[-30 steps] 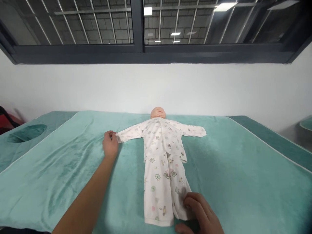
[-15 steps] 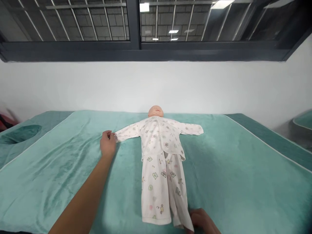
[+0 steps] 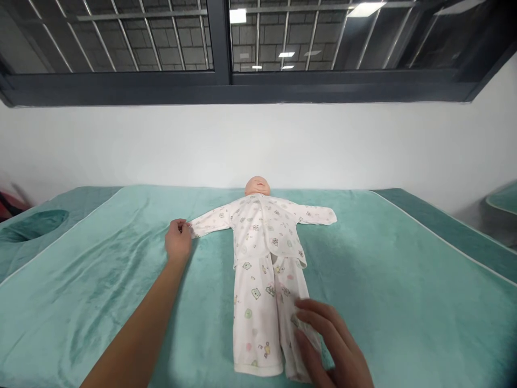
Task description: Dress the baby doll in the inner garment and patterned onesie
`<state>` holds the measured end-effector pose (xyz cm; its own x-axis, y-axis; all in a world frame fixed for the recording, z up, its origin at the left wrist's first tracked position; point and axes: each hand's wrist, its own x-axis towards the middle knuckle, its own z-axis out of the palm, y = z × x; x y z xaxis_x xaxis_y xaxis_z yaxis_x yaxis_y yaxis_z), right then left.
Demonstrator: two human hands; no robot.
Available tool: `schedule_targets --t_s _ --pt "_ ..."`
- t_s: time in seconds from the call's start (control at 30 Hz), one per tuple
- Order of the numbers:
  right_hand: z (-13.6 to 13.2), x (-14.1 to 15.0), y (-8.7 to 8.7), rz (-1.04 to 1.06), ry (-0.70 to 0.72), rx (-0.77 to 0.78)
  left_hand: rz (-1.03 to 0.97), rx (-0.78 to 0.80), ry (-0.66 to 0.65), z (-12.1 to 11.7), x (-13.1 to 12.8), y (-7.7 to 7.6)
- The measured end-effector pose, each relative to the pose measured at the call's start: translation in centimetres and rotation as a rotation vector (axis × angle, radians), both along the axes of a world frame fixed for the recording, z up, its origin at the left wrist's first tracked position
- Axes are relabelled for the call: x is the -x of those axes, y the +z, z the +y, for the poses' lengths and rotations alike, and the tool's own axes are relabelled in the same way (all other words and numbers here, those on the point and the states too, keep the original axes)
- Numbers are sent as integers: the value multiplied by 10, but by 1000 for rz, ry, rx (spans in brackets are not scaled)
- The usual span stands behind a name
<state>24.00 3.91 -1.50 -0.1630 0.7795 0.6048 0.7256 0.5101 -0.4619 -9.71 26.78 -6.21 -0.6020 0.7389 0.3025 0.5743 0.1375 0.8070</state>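
Note:
A baby doll [image 3: 257, 186] lies face up on the green cover, dressed in a white printed baby shirt [image 3: 264, 229] with both sleeves spread wide. White printed baby trousers [image 3: 255, 323] are laid out below, their waist under the shirt's hem. My left hand [image 3: 178, 240] is closed at the end of the left-side sleeve, fingers pinching its cuff. Over the trousers' right-side leg hovers my right hand [image 3: 333, 342], fingers apart and slightly blurred, with nothing visible in it. It hides part of that leg.
The green velvet cover [image 3: 404, 291] spreads over the bed, with wrinkles at left and a hole-like recess [image 3: 38, 225] at far left. A white wall [image 3: 161, 145] stands behind, below a dark-framed window [image 3: 283, 86]. Another green surface [image 3: 503, 199] shows at far right.
My right hand has let go of the trouser leg's lower corner and moved up over that leg, fingers opened. My left hand stays at the sleeve cuff.

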Motion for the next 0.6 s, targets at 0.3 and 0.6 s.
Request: schedule_targets --t_s 0.3,0.6 --pt "122 46 65 -521 306 74 37 9 -3 0 1 -2" --pt "121 39 33 -592 63 -9 67 54 6 2 0 -3"
